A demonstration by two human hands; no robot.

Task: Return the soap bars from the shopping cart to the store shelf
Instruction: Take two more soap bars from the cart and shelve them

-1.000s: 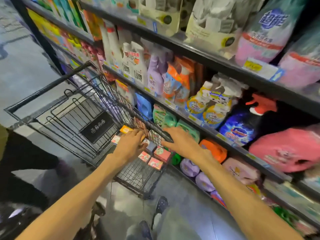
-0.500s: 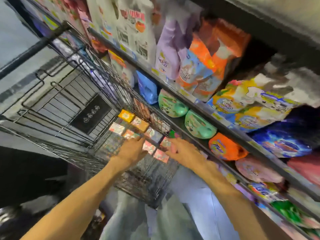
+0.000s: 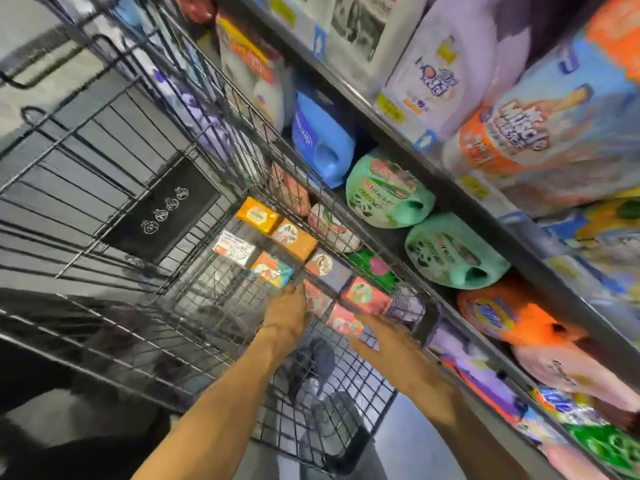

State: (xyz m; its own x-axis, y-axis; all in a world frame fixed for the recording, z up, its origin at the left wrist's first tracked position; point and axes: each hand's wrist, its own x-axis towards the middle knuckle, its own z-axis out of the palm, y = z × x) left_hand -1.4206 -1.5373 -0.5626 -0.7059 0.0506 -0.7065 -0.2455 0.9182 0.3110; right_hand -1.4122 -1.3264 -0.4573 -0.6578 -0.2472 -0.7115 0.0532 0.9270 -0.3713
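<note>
A: What is hard to read here?

B: Much of it is smeared with motion. The right hand (image 3: 384, 344) is a blur over the near right corner of the shopping cart (image 3: 145, 344), touching or just beside a pink soap bar (image 3: 344, 323); I cannot tell whether its fingers are curled or holding anything. The left hand (image 3: 287, 315) reaches down into the basket with its fingertips at a reddish soap bar (image 3: 316, 301), but the fingers are hidden behind the knuckles, so the grip cannot be told either.

A: And the other soap?

B: The soap bars (image 3: 294, 239) lie in a cluster on the wire floor at the cart's right side, next to the store shelf (image 3: 460, 202): orange ones farthest, a white one to the left, pink ones nearest. The labels are too blurred to read. Shelf bottles are cut off at the top and right edges.

A: Changed from half a second ago?

B: The view has dropped closer to the cart. Both hands have gone deeper, and the right one has come off the cart's rim side toward the pink bars. The bars lie as before.
</note>
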